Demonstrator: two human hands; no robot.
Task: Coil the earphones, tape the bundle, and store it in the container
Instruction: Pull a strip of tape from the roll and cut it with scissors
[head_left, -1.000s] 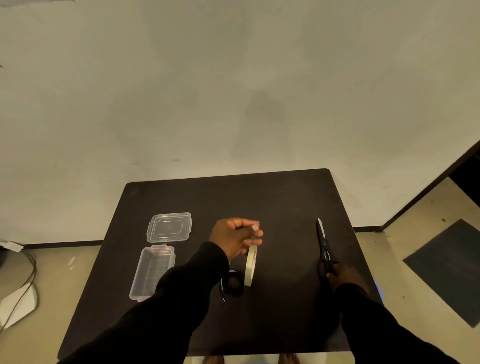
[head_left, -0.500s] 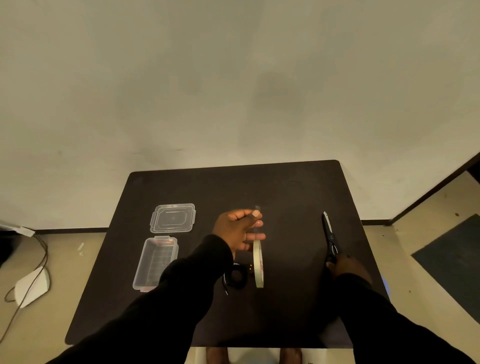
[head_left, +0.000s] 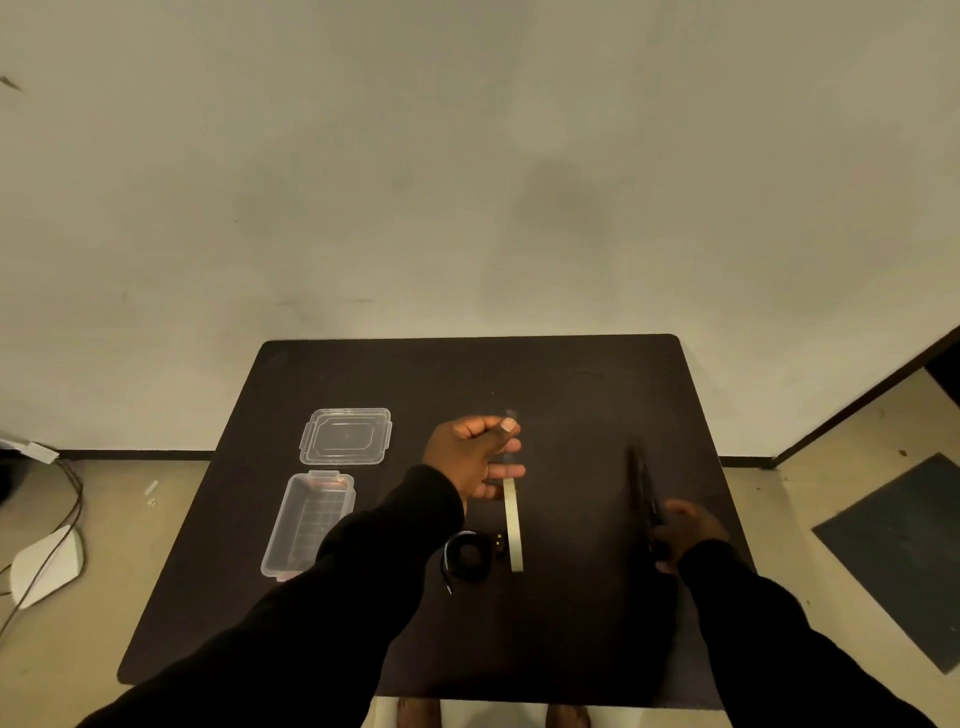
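A dark surface (head_left: 571, 395) stands against a pale wall; we see two black sleeves reaching over it, their upper arms cut off by the frame's lower edge. A clear container (head_left: 306, 525) lies open at the left, its lid (head_left: 345, 435) just beyond it and apart; the container's near end is partly hidden by the left sleeve. The left hand (head_left: 475, 457) is raised at centre, its grip pinching a strip of tape too faint to trace clearly, with the tape roll (head_left: 513, 525) hanging edge-on below the fingers; the right hand (head_left: 685, 530) is blurred, its grip clenched on dark scissors (head_left: 641, 488) that we can barely make out against the surface. The coiled earphones (head_left: 467, 556) rest on the surface just left of the roll, their plug end trailing toward us.
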